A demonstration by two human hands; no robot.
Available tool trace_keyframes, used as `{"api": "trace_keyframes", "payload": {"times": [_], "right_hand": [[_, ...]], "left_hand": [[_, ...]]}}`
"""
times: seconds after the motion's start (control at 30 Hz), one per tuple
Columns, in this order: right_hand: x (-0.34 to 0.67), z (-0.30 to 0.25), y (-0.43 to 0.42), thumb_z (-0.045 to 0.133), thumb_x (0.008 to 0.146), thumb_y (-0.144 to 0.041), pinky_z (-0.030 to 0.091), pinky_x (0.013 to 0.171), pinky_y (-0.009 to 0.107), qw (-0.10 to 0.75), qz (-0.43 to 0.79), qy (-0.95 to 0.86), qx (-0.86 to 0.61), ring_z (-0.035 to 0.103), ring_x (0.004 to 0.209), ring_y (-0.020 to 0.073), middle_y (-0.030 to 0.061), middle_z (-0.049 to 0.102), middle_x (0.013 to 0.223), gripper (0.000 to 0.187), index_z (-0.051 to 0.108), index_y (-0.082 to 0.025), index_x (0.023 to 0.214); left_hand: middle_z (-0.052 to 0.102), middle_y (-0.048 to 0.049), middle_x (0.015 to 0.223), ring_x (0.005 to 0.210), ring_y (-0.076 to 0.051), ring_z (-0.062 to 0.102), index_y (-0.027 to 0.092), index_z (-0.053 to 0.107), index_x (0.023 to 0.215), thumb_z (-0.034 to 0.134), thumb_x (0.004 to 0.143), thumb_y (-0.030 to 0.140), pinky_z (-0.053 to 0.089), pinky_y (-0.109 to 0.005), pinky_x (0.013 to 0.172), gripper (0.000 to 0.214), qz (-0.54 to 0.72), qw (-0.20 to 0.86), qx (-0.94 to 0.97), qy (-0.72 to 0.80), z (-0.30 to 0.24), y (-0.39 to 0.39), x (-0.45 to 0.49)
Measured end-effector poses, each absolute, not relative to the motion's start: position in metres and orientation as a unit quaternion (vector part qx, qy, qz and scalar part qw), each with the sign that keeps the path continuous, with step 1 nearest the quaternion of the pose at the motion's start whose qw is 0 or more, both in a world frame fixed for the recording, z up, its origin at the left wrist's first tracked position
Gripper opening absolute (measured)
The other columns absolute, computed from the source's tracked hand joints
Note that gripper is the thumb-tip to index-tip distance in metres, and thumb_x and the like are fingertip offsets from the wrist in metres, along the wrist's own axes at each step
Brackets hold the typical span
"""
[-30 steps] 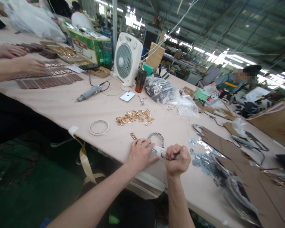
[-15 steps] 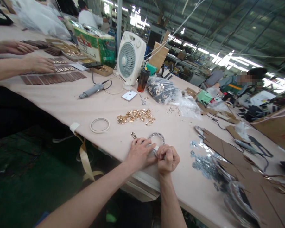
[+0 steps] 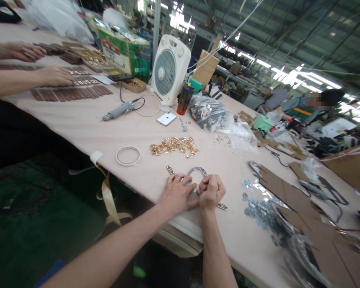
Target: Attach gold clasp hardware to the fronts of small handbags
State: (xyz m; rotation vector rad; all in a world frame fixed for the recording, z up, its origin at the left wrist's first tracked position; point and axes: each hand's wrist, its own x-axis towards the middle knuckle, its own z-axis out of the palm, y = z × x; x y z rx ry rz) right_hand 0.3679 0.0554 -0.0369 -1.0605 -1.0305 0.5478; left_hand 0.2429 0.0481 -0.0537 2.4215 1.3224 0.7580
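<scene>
1. Fingers of the right hand [image 3: 209, 192] curl tightly together, pinching something small that the knuckles hide, so the held piece cannot be named.
2. Fingers of the left hand [image 3: 177, 196] spread forward and lie close against the right hand, their tips at the lower edge of a metal hoop [image 3: 197, 171]; whether they grip it, I cannot tell.
3. Hoop lies on the desk [image 3: 78, 132] near its near edge, partly under both hands.
4. One gold clip [image 3: 169, 170] lies just left of the hoop, and another gold clip [image 3: 222, 207] lies just right of the right hand.
5. Farther out on the desk, a loose pile of gold buckles [image 3: 174, 146] lies beyond the hoop, with a roll of clear tape [image 3: 127, 156] to its left.
6. Right of the hands, silver parts in torn plastic [image 3: 258, 210] lie beside brown cardboard sheets [image 3: 285, 192].
7. At the far side stand a white fan [image 3: 170, 70], a dark tumbler [image 3: 185, 99] and a plastic bag of metal parts [image 3: 210, 114], with an electric screwdriver [image 3: 118, 111] and a white phone [image 3: 166, 119] lying nearby.
8. Far left, another person's hands [image 3: 55, 76] rest over rows of brown leather strips [image 3: 70, 94].
</scene>
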Motion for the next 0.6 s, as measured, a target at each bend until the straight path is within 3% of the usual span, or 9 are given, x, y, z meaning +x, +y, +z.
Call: {"api": "trace_keyframes", "payload": {"times": [0.27,0.43,0.6], "right_hand": [[0.402,-0.006,0.054,0.061,0.096,-0.040,0.028,0.035,0.017,0.732,0.347,-0.378,-0.449,0.035,0.036,0.0062,-0.0080,0.044,0.049,0.035,0.054,-0.019,0.069],[0.425,0.003,0.042,0.064,0.094,-0.044,0.023,0.032,0.015,0.710,0.424,-0.342,-0.446,0.029,0.034,0.0051,-0.0097,0.040,0.047,0.035,0.054,-0.020,0.070],[0.409,-0.002,0.033,0.059,0.098,-0.041,0.024,0.033,0.016,0.752,0.381,-0.358,-0.401,0.029,0.034,0.0051,-0.0096,0.037,0.048,0.037,0.052,-0.020,0.068]], "left_hand": [[0.058,-0.0053,0.148,0.134,-0.031,0.045,0.033,0.053,0.146,0.074,0.084,0.065,0.035,-0.052,0.112,0.072,0.266,0.151,0.838,0.452,-0.056,0.040,0.239],[0.062,-0.0078,0.141,0.129,-0.034,0.047,0.033,0.057,0.142,0.075,0.087,0.059,0.034,-0.056,0.111,0.063,0.252,0.130,0.853,0.438,-0.053,0.036,0.238],[0.063,-0.0077,0.130,0.121,-0.033,0.050,0.037,0.061,0.136,0.070,0.090,0.061,0.034,-0.056,0.108,0.053,0.225,0.109,0.870,0.424,-0.048,0.041,0.245]]}}
